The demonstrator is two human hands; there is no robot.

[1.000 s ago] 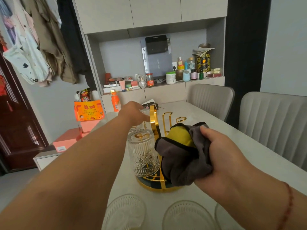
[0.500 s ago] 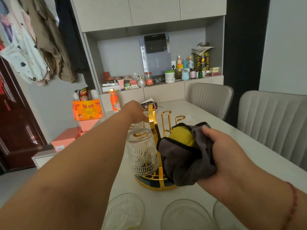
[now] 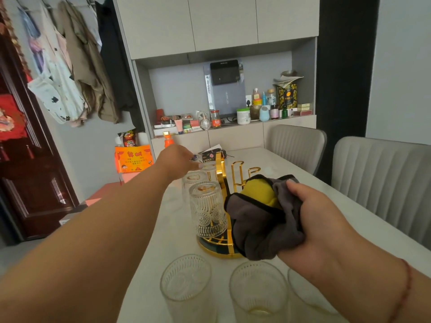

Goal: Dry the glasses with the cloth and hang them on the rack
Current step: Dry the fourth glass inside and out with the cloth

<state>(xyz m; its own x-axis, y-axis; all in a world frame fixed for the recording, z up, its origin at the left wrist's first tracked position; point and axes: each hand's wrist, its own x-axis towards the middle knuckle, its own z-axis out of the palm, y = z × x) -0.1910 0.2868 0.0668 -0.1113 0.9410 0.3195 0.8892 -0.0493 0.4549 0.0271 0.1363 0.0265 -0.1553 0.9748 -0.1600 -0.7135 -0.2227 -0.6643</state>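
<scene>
Soft, even indoor light, fairly bright, with faint shadows. Wide-angle bending curves the cabinet (image 3: 217,22) edges and stretches the near forearms. Nearest glasses (image 3: 186,283) look slightly soft; no harsh glare.

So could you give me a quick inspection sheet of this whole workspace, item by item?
Surface: pale table, bare at the far end.
Job's things: gold rack with ribbed glasses hung upside down, nearest glass; three upright glasses at the near edge, e.g.; grey-and-yellow cloth.
Clutter: dark packet beyond the rack.
Grips: left hand reaches to the far glass on the rack, hold unclear; right hand clutches the cloth.
Cables: nothing seen on the table.
Surroundings: two grey chairs, cluttered shelf, hanging clothes.
</scene>
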